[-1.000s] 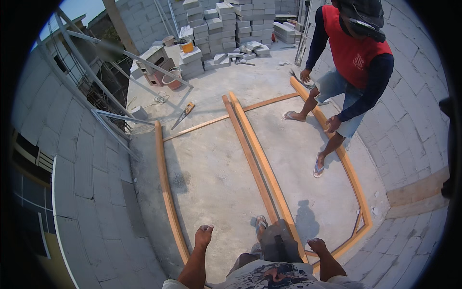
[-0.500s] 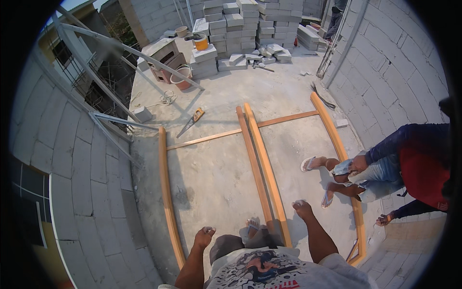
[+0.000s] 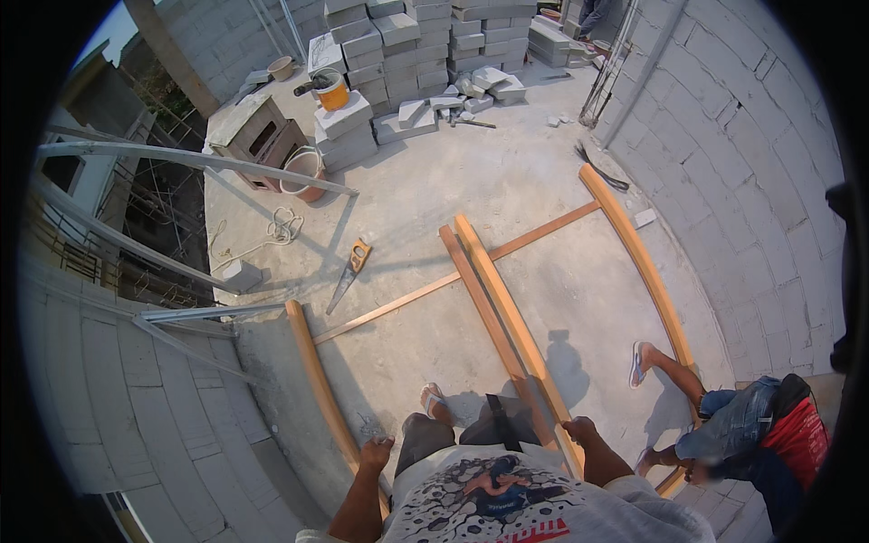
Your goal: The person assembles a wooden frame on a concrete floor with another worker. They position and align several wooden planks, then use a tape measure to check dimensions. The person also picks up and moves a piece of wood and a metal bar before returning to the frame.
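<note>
My left hand (image 3: 377, 452) hangs curled beside the left wooden beam (image 3: 317, 380), with nothing visible in it. Its fingers look closed. My right hand (image 3: 584, 433), also curled, appears just over the near part of a light wooden beam (image 3: 509, 317); whether it touches the wood I cannot tell. A darker beam (image 3: 486, 317) lies close alongside that one. At the right lies another long beam (image 3: 654, 271). A thin wooden strip (image 3: 389, 305) crosses the floor between the beams. Beyond it rests a handsaw (image 3: 360, 255) with an orange handle.
A co-worker (image 3: 751, 425) bends low by the right beam. Block stacks (image 3: 407, 50) and broken blocks stand at the back. A bucket (image 3: 304, 172), a rope (image 3: 282, 226) and slanted metal struts (image 3: 244, 167) are at the left. Grey block walls (image 3: 733, 145) rise at both sides.
My view has turned and shifted, and my feet have stepped. My right hand has come closer to the middle beam. The co-worker has moved nearer and bent lower.
</note>
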The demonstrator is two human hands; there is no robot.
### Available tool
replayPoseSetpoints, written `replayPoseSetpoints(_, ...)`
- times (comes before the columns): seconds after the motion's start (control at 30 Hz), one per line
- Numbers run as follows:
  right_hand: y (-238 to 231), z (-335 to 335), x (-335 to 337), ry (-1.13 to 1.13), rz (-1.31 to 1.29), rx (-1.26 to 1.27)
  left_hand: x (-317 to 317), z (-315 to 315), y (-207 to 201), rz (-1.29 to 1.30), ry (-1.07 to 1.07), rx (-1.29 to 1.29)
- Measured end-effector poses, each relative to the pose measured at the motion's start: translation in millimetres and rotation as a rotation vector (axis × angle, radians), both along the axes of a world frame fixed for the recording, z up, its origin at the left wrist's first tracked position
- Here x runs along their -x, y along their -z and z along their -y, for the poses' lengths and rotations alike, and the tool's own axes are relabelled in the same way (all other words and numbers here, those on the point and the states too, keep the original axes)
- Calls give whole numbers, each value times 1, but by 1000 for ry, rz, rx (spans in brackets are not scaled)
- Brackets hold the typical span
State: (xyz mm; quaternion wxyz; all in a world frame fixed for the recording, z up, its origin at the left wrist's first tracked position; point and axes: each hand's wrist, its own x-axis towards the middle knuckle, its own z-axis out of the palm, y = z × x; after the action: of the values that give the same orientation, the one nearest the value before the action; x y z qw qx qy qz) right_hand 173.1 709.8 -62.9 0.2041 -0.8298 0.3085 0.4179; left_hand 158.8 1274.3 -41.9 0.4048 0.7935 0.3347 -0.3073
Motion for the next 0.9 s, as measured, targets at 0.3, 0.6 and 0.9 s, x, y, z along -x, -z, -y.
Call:
replayPoseSetpoints(0.3, 60, -130, -37, 306, -84, -214, -315, -106, -25, 23, 342, -215)
replayPoseSetpoints(0.6, -7, -196, -370, 567, 425, -360, -581, 21, -30, 306, 608, 135)
replayPoseSetpoints(0.9, -34, -181, -386, 1262, 563, 102, -755, 111, -14, -267, 1038, 152)
